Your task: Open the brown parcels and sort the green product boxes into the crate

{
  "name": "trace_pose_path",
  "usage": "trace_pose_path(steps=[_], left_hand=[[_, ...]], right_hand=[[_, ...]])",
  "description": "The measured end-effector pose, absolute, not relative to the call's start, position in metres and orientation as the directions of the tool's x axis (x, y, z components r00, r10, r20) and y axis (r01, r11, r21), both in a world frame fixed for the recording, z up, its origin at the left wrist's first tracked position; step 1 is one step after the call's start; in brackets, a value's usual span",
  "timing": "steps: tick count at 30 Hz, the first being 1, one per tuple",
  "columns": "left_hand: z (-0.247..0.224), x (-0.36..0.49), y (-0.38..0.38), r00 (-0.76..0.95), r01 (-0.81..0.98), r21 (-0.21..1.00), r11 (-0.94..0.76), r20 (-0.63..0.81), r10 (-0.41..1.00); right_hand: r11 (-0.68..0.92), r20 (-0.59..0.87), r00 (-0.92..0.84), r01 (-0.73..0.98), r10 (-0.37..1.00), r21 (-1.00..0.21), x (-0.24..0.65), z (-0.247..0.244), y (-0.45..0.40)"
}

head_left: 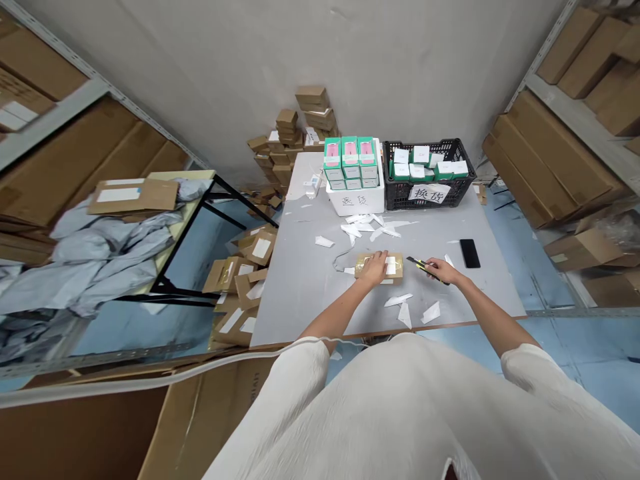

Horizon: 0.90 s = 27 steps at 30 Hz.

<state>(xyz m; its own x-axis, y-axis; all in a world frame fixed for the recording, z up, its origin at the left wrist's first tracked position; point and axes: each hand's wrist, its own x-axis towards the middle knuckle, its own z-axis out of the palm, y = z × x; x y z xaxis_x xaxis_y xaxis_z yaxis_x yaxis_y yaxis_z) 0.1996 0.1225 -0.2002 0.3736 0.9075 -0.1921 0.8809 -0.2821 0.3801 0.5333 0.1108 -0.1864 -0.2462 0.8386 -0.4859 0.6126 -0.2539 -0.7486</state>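
A small cardboard box (396,265) with shiny tape and a white label lies near the middle of the grey table. My left hand (374,268) lies over its top and holds it against the tabletop. To the right of the box, my right hand (442,270) is closed around a black-and-yellow utility knife (423,265). The knife's tip points left toward the box, apart from it. Torn white paper scraps (404,312) are scattered in front of the box, and more paper pieces (367,225) lie behind it.
A white bin (356,202) of green-and-pink boxes and a black crate (400,199) of green-and-white boxes stand at the table's back. A phone (470,253) lies at right. Cardboard boxes (250,267) are heaped left of the table; grey parcels (110,247) cover a side table.
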Motion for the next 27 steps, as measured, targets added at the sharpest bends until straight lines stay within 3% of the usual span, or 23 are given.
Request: trace_pose_path(steps=[4, 10, 13, 19, 27], left_hand=[[-0.206, 0.205, 0.135, 0.38, 0.89, 0.336, -0.309, -0.17, 0.909], [-0.211, 0.202, 0.15, 0.36, 0.911, 0.309, -0.273, -0.274, 0.892], [-0.209, 0.199, 0.149, 0.371, 0.908, 0.312, -0.28, -0.287, 0.883], [-0.216, 0.201, 0.13, 0.387, 0.889, 0.333, -0.314, -0.181, 0.904], [-0.225, 0.206, 0.121, 0.349, 0.899, 0.34, -0.276, -0.174, 0.921]], right_hand=[[-0.079, -0.358, -0.281, 0.679, 0.891, -0.73, 0.519, -0.181, 0.102], [0.221, -0.23, -0.395, 0.812, 0.89, -0.54, 0.502, -0.184, 0.089], [0.236, -0.211, -0.366, 0.852, 0.906, -0.467, 0.496, -0.191, 0.085], [0.189, -0.154, -0.291, 0.861, 0.944, -0.472, 0.485, -0.199, 0.077], [0.227, -0.115, -0.296, 0.884, 0.948, -0.409, 0.494, -0.201, 0.083]])
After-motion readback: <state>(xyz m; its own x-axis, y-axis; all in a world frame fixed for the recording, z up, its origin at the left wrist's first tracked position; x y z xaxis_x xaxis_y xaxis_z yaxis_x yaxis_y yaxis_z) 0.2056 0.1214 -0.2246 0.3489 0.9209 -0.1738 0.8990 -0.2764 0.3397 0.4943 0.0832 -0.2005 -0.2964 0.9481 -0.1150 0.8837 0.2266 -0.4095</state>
